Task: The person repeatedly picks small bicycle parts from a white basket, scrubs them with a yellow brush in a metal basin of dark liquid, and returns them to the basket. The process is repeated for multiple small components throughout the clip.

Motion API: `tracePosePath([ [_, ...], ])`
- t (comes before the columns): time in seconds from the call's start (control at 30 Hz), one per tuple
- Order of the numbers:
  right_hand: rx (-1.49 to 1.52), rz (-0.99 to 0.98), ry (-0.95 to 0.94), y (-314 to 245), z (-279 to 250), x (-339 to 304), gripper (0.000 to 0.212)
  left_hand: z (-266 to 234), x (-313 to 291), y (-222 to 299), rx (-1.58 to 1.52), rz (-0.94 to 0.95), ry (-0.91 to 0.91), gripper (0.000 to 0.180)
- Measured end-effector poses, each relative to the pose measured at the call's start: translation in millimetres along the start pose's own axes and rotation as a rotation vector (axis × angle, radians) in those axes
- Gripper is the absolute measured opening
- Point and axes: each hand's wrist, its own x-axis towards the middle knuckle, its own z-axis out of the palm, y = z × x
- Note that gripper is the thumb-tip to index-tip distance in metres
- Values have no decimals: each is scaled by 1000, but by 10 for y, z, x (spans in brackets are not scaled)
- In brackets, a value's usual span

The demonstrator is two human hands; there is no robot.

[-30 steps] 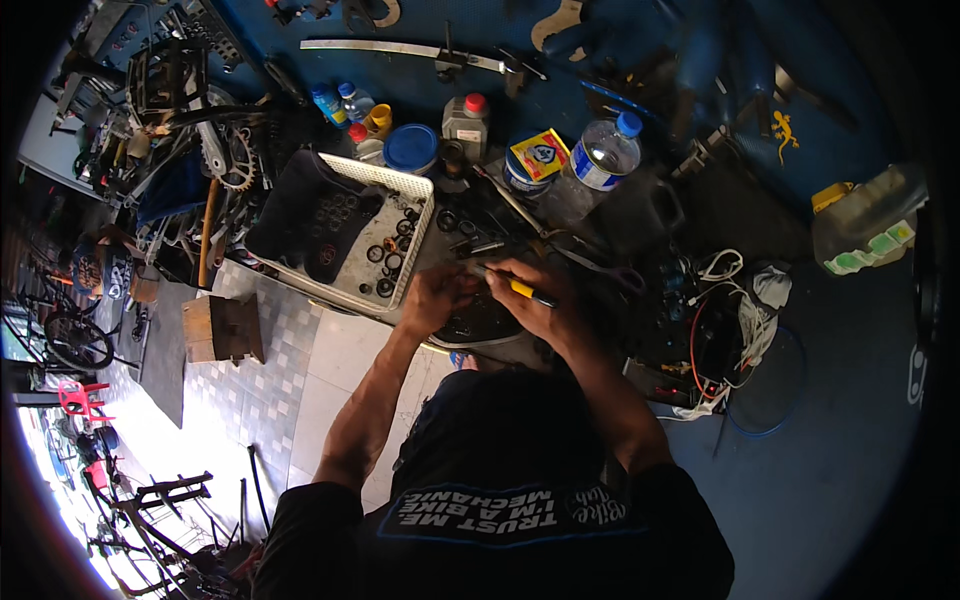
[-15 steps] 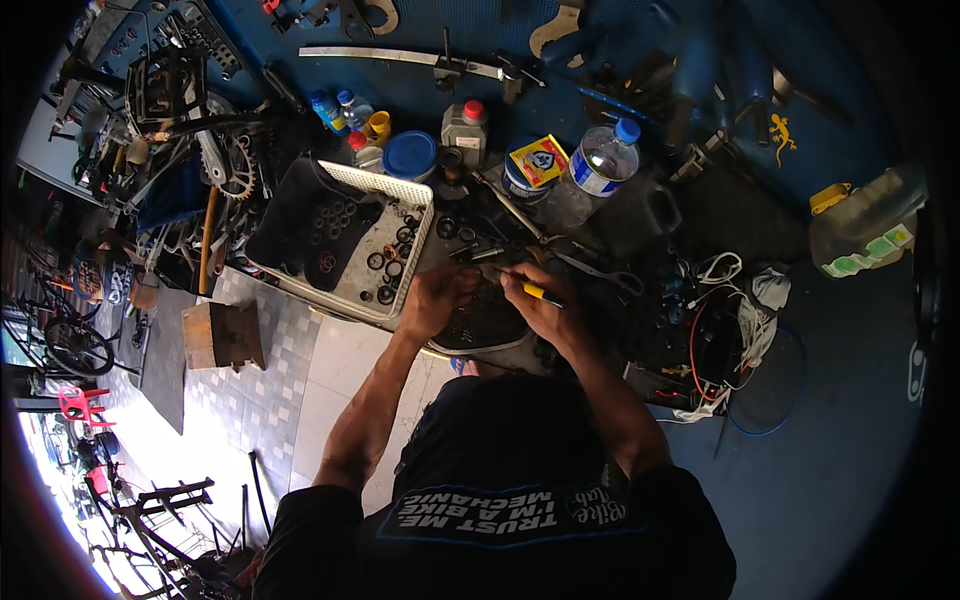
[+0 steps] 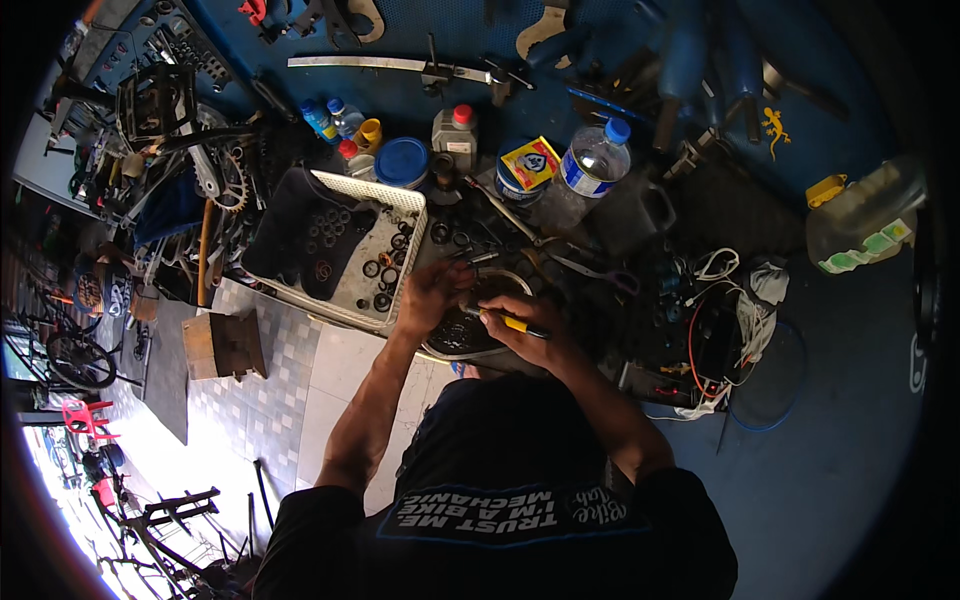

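My left hand (image 3: 432, 298) is closed above the left side of a round dark pan (image 3: 458, 356), its fingers curled. Whatever may be between those fingers is too small and dark to make out. In my right hand (image 3: 528, 342), over the pan's right side, is a slim tool with a yellow-and-black handle (image 3: 522, 326). Its front end points left, toward my left hand, and its tip is hard to see. Dark liquid or grime, with small bright glints, covers the pan's bottom.
Left of the pan, a cream plastic basket (image 3: 420, 225) holds a dark cloth (image 3: 300, 215) and several rings. Beyond stand a blue-lidded tub (image 3: 402, 162), a grey bottle (image 3: 456, 140) and a clear jug (image 3: 597, 160). Purple-handled scissors (image 3: 622, 281) and tangled cables (image 3: 755, 315) lie to the right.
My right hand has moved nearer to me with the tool, uncovering more of the pan's far rim. The left hand stays in nearly the same place.
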Motion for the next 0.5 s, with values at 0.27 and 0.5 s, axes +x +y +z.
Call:
tracePosePath([
  [0.27,5,306,68,95,-369,-184,26,145,-238,550,803,501,17,20],
  [0.5,-40,290,178,307,-563,-382,25,473,-430,390,912,803,32,35],
])
